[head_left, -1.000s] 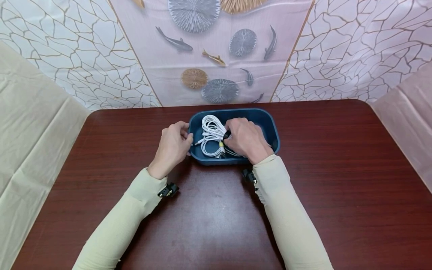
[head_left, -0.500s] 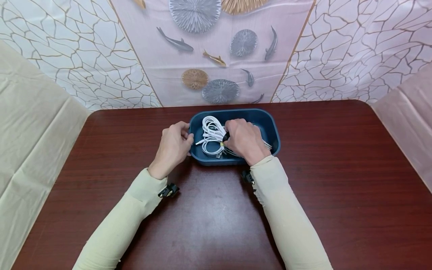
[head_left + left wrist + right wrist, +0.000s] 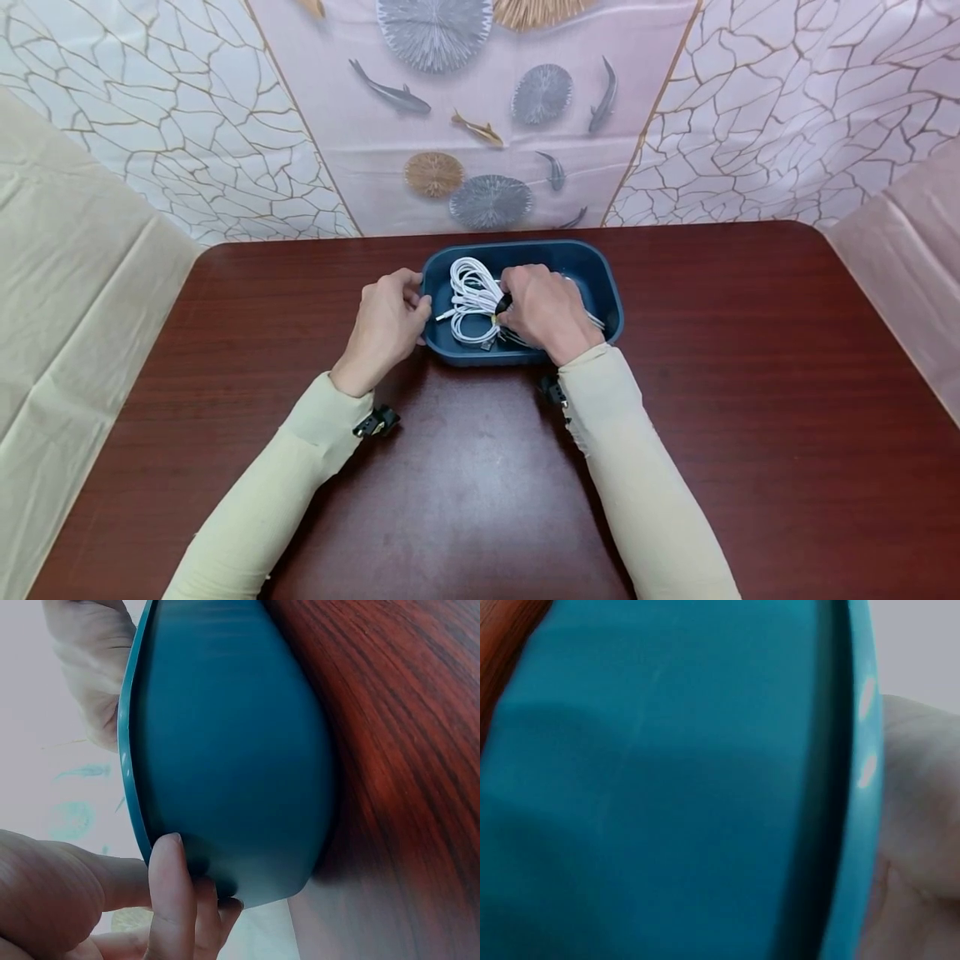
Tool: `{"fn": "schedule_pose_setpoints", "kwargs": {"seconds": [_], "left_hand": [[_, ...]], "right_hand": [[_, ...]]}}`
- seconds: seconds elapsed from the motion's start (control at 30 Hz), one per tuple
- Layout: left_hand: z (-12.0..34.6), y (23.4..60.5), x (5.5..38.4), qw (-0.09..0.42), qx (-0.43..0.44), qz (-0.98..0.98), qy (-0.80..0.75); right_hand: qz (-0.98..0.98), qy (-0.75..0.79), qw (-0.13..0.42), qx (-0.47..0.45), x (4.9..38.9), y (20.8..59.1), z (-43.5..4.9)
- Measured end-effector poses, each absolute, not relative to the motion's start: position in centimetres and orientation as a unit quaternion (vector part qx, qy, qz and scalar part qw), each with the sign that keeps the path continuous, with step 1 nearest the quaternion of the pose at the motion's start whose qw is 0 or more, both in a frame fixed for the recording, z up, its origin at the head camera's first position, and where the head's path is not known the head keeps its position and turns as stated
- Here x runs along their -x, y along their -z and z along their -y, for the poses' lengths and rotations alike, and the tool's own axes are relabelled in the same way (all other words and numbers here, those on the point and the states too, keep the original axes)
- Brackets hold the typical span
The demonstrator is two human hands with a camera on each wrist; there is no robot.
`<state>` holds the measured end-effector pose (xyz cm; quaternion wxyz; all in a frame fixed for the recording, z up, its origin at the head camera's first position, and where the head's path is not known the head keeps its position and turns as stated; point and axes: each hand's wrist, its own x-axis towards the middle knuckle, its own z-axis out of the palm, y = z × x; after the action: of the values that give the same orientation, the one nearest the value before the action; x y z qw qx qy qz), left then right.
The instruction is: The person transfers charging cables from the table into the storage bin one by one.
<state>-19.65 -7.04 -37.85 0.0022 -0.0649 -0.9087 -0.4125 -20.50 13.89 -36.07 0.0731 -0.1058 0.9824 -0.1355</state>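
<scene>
A dark blue plastic bin [image 3: 450, 358] stands near the table's far edge. My left hand [image 3: 385, 327] pinches its left end. In the left wrist view, the fingers [image 3: 171, 889] of that hand lie against the bin's outer wall just below the rim. Inside lies a coiled bundle of white cables [image 3: 472, 287] with a black band [image 3: 504, 302] around it and a plug sticking out to the left. My right hand [image 3: 551, 308] reaches in from above and grips the bundle at the band, its fingertips mostly hidden. The right wrist view is mostly filled by the bin's wall [image 3: 667, 787].
The dark red-brown wooden table [image 3: 480, 500] extends to both sides and toward me. Behind it hangs a patterned cloth [image 3: 495, 108], with plain beige cloth [image 3: 82, 333] at the left side. Each sleeve carries a small black wrist camera [image 3: 377, 422].
My right hand has shifted slightly left with the cable bundle, now covering most of its yellow tie. Cable ends show right of the wrist. The left hand keeps its place on the bin.
</scene>
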Motion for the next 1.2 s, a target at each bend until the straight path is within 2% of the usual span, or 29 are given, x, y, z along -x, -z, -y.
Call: {"fn": "schedule_pose_setpoints", "kwargs": {"seconds": [0.43, 0.9, 1.2], "left_hand": [[6.5, 37.8, 19.8, 0.003, 0.071, 0.907, 0.416], [6.9, 37.6, 19.7, 0.008, 0.067, 0.908, 0.413], [7.1, 37.7, 19.7, 0.001, 0.059, 0.913, 0.403]], "right_hand": [[-0.965, 0.195, 0.133, 0.111, 20.5, 35.2, -15.4], [-0.963, 0.205, 0.136, 0.11, 20.7, 35.1, -15.6], [-0.964, 0.198, 0.11, 0.138, 20.8, 35.1, -15.4]]}}
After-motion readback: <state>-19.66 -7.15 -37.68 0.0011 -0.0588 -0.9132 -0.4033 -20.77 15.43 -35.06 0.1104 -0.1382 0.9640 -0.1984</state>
